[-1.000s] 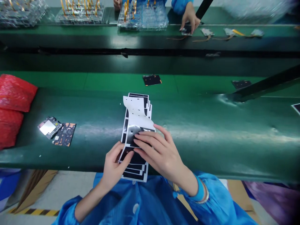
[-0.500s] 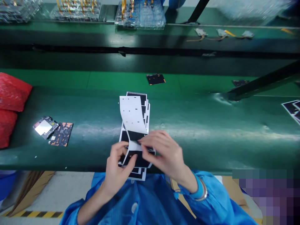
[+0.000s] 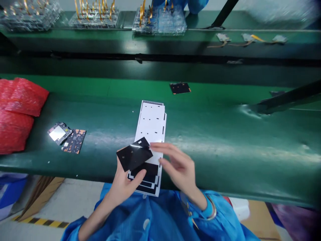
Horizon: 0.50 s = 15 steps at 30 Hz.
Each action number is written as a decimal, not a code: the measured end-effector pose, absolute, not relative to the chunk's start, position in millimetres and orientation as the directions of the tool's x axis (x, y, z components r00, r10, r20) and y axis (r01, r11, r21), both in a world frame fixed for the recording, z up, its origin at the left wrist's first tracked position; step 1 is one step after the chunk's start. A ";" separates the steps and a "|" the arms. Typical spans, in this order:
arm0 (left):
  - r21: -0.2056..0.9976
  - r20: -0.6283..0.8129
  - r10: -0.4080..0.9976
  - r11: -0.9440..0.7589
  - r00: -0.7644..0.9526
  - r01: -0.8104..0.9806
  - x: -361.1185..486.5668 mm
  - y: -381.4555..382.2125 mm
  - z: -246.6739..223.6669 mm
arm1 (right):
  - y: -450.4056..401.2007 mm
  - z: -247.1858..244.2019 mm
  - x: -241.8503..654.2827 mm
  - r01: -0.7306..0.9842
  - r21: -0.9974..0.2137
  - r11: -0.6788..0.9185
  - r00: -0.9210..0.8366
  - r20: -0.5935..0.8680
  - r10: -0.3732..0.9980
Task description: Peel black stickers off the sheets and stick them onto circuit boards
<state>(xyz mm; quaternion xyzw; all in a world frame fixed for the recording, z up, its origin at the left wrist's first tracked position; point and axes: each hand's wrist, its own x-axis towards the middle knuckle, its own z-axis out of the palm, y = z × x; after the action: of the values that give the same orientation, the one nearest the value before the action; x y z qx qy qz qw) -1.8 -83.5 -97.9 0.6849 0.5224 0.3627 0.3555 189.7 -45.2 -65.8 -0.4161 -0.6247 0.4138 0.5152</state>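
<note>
Glossy black film sheet (image 3: 134, 154) sits in the left hand's curled grip (image 3: 122, 187); the right hand's open grip (image 3: 177, 165) is empty, just beside its edge, over a white-backed sheet stack (image 3: 150, 130).

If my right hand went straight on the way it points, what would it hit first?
Probably the black sheet above the left hand, near its corner: the right hand has its fingertips pointing there. Depth is unclear; they may already touch.
</note>
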 end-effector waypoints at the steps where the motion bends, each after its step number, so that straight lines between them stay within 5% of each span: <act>1: 0.885 0.099 0.977 -0.173 0.187 0.433 -6.0 -84.2 -97.0 | -42.4 -69.7 191.6 0.043 -0.974 0.223 -0.072 0.219 0.973; 5: 0.880 0.097 0.966 -0.195 0.238 0.433 -19.0 -85.0 -89.5 | -32.1 -82.3 195.5 -0.149 -0.974 -0.169 -0.235 -0.132 0.963; 8: 0.809 0.117 0.936 -0.284 0.333 0.514 -25.0 -83.8 -80.3 | -30.3 -82.2 192.6 -0.122 -0.968 -0.218 -0.310 -0.171 0.935; 12: 0.593 0.057 0.931 -0.322 0.360 0.738 -47.8 -78.1 -76.6 | -33.3 -72.9 190.4 0.106 -0.989 0.104 -0.304 0.067 0.950; 15: 0.315 0.081 0.991 -0.128 0.107 0.940 -86.9 -69.0 -86.4 | -36.1 -66.5 195.7 0.314 -0.823 0.473 -0.302 0.386 0.872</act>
<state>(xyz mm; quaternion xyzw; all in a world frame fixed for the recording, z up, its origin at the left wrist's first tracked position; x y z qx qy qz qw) -86.9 -69.0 -86.4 0.7383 0.6540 0.1369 0.0923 195.7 -36.1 -66.5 -0.4005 -0.7402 0.3211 0.4344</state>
